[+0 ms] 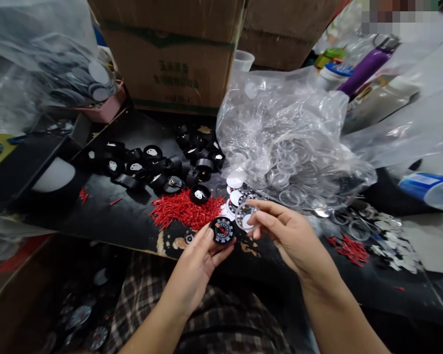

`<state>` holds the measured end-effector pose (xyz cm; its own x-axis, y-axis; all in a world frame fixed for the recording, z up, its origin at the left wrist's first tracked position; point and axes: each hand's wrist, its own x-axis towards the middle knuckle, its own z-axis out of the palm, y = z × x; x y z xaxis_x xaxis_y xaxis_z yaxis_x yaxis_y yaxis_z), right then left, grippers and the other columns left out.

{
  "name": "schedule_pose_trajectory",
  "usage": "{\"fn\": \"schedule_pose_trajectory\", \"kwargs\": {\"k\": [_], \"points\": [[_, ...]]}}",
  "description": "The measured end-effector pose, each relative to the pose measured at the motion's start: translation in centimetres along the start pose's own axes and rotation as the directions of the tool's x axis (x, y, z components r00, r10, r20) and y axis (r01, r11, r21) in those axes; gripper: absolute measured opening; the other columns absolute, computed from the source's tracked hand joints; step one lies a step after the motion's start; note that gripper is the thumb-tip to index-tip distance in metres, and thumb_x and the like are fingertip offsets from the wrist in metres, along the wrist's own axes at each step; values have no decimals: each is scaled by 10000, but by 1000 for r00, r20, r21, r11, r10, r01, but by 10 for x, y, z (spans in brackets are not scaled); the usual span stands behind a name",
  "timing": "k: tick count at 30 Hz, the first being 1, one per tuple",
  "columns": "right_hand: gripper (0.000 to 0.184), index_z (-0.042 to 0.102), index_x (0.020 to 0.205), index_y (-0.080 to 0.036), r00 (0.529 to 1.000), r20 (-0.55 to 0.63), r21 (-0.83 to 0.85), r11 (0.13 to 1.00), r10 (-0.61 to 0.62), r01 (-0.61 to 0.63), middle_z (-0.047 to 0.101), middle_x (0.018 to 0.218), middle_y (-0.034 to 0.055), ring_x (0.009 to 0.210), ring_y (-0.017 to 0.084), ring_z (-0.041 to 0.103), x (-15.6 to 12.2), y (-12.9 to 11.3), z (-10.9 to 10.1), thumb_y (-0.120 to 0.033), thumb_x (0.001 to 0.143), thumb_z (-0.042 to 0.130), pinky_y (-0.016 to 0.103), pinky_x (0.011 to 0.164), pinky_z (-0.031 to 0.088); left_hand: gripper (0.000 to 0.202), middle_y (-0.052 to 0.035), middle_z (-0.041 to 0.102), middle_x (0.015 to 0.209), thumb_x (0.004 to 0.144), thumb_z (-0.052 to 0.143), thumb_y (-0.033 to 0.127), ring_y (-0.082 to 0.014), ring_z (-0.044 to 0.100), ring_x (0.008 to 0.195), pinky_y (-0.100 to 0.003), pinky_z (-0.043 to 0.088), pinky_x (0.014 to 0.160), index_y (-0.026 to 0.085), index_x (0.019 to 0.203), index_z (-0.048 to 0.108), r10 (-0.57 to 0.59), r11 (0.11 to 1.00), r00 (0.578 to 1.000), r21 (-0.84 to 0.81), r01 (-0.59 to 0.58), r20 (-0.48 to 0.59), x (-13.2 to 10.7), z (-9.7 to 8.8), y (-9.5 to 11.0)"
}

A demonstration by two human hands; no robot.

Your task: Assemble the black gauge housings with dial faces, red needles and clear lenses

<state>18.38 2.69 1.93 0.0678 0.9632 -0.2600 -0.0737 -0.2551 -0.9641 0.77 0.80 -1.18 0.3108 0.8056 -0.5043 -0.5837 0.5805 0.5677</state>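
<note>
In the head view my left hand (199,258) grips a small round black dial gauge (223,230) by its edge, its face with white markings and a red pointer turned up. Just to its right, my right hand (276,226) pinches a clear round lens (243,216) between thumb and fingers. Lens and gauge are close together; whether they touch I cannot tell. Behind them lie a heap of red pointers (184,209) and a pile of printed dial discs (234,196), partly covered by the lens.
Black round housings (153,152) are scattered at the back left. A plastic bag of clear lenses (291,142) lies behind my right hand. White parts (395,241) and more red pointers (350,250) are at right. Cardboard boxes (170,54) stand behind; finished-looking gauges (80,315) sit below the table edge.
</note>
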Motion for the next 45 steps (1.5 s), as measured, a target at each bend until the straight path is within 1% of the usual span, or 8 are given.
{"fn": "schedule_pose_trajectory", "kwargs": {"k": [5, 11, 15, 20, 35, 39, 41, 45], "points": [[295, 666, 1124, -226, 992, 70, -276, 953, -106, 121, 652, 816, 31, 653, 138, 595, -14, 2, 20, -328, 857, 592, 307, 636, 517, 303, -87, 705, 1124, 897, 549, 379, -192, 666, 986, -344, 510, 915, 193, 1101, 673, 5, 1000, 996, -27, -2, 90, -3, 4, 0], [292, 640, 1180, -282, 894, 203, -628, 648, -399, 431, 521, 1166, 72, 961, 166, 575, -22, 7, 34, -246, 915, 524, 322, 838, 480, 314, -27, 631, 1282, 840, 641, 285, -234, 565, 1195, -368, 488, 972, 290, 1154, 648, 149, 979, 985, 125, -159, 87, -1, -1, -4], [246, 636, 924, -210, 903, 216, -643, 642, -372, 418, 601, 889, 38, 837, 161, 583, -15, 5, 38, -326, 966, 424, 291, 734, 450, 370, -9, 637, 1285, 827, 654, 272, -224, 547, 1228, -370, 421, 1056, 302, 1195, 636, 207, 928, 972, 292, -231, 110, -6, -3, -4], [377, 418, 637, -216, 845, 206, -751, 474, -493, 460, 461, 586, -17, 567, 137, 444, -8, 3, 51, -288, 989, 303, 287, 585, 329, 389, 0, 618, 1314, 841, 632, 284, -213, 532, 1249, -332, 384, 1085, 305, 1229, 615, 238, 855, 955, 430, -291, 175, -14, -1, -1], [432, 487, 619, -184, 773, 457, -685, 381, -439, 621, 521, 590, -5, 599, 135, 442, -17, 16, 90, -382, 982, 364, 288, 623, 284, 357, -90, 688, 1196, 858, 556, 355, -264, 651, 1066, -339, 499, 928, 208, 1170, 648, 332, 506, 938, 821, -265, 98, -47, -43, 8], [350, 594, 758, -188, 792, 499, -657, 442, -353, 611, 629, 734, 18, 700, 154, 549, 5, 8, 84, -391, 973, 407, 287, 676, 361, 370, -44, 681, 1216, 831, 590, 374, -273, 623, 1123, -361, 470, 977, 277, 1183, 647, 364, 491, 931, 855, -170, -24, -62, -83, 10], [249, 625, 914, -178, 857, 376, -738, 445, -353, 507, 665, 885, 59, 851, 199, 590, 27, 4, 78, -384, 936, 487, 327, 776, 404, 431, -35, 640, 1282, 828, 582, 420, -288, 557, 1214, -403, 423, 1032, 298, 1241, 597, 444, 535, 875, 841, -84, -195, -73, -121, 16], [395, 599, 1110, -148, 918, 272, -830, 413, -289, 376, 658, 1072, 133, 1036, 295, 578, 71, 3, 71, -422, 826, 617, 444, 897, 424, 615, -87, 474, 1450, 801, 587, 482, -323, 379, 1360, -482, 233, 1142, 246, 1358, 476, 624, 466, 644, 872, 149, -443, -90, -186, 36]]}}
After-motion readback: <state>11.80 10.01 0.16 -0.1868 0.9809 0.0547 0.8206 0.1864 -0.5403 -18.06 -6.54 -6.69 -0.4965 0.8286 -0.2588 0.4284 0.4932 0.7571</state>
